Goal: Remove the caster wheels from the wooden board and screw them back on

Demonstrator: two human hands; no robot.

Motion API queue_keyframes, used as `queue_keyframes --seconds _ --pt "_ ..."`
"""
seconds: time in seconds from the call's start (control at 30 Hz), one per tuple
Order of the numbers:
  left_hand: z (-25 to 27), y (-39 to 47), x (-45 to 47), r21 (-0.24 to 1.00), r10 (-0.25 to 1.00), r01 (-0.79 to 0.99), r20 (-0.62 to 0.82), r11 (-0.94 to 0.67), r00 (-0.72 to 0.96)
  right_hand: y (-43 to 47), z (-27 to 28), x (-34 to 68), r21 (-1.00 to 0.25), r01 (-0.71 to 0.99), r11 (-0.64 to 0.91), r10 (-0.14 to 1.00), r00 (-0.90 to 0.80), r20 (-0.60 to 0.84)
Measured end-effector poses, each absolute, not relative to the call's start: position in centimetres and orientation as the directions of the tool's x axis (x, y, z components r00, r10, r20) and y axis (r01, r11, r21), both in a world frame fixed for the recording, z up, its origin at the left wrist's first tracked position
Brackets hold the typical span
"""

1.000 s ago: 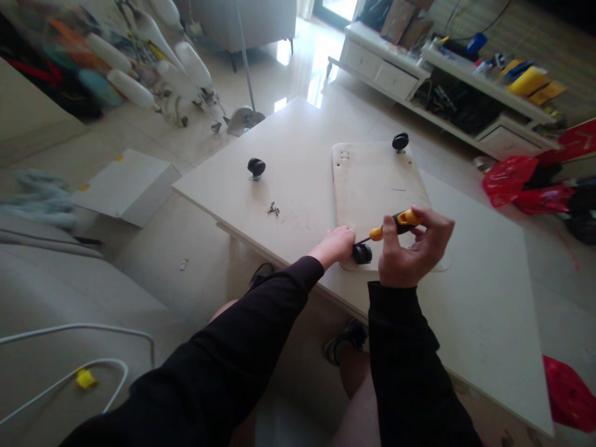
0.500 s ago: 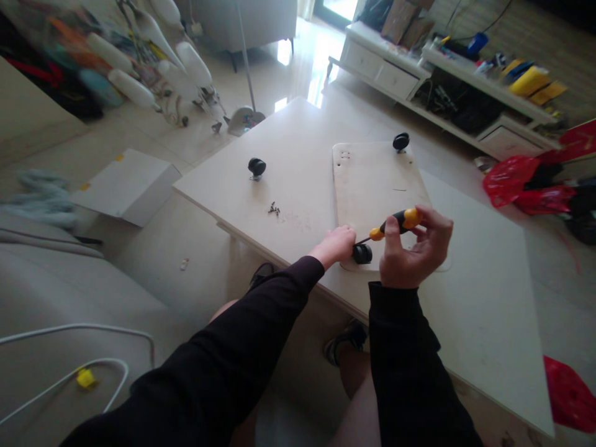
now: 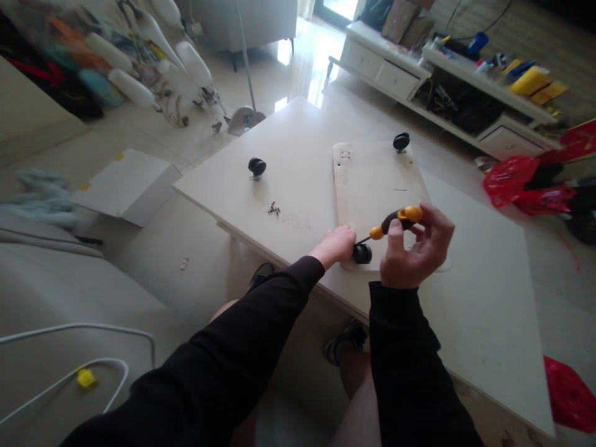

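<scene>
My right hand (image 3: 414, 251) holds a yellow and black screwdriver (image 3: 395, 222) by its handle, thumb on the near side and fingers at the butt end. Its shaft slants down to the left, to the base of a black caster (image 3: 362, 253) at the near-left corner of a pale board (image 3: 372, 183). Beside that caster, my left hand (image 3: 341, 242) is closed with its fingertips near the screwdriver's tip; what they pinch is hidden. Another caster (image 3: 401, 142) stands at the board's far-right corner. A loose caster (image 3: 256, 167) and several small screws (image 3: 274, 209) lie on the table to the left.
The board lies on a white table (image 3: 488, 298). Left of it, a white box (image 3: 128, 186) sits on the floor. A long white cabinet (image 3: 395, 77) with clutter stands at the back right, near red plastic bags (image 3: 512, 183). A long-handled dustpan (image 3: 244, 120) is behind the table.
The screwdriver handle has turned a little in my right hand, and the fingers at its end have shifted slightly. My left hand and the casters stay in place.
</scene>
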State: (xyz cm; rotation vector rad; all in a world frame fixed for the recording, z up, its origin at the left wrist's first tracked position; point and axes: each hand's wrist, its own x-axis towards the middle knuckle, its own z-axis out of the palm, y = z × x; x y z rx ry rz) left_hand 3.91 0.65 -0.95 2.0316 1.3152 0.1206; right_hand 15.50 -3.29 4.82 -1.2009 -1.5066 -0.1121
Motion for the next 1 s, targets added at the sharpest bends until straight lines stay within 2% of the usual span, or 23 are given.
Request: queue_keyframes --seconds 0.27,0.43,0.7,0.83,1.0 --pt "-1.3 0.7 4.0 0.602 0.832 0.759 -0.269 -0.248 0.485 -3.1 4.6 15.8 -0.533 0.715 0.452 0.629 0.168 0.759" --pt "-1.1 0.7 3.9 0.601 0.832 0.766 -0.288 -0.229 0.474 -3.0 4.1 15.7 -0.574 0.645 0.504 0.639 0.168 0.750" --pt "-2.1 1.3 3.4 0.680 0.825 0.692 -0.230 -0.244 0.517 -2.5 4.7 16.2 -0.572 0.571 0.589 0.469 0.335 0.817" --pt "-2.2 1.1 3.3 0.648 0.831 0.707 -0.203 -0.283 0.518 -2.2 5.0 17.4 -0.623 0.567 0.538 0.443 0.439 0.782" --pt "-1.9 0.8 3.0 0.539 0.811 0.745 -0.180 -0.392 0.557 -1.9 4.8 19.1 -0.661 0.571 0.487 0.437 0.496 0.750"
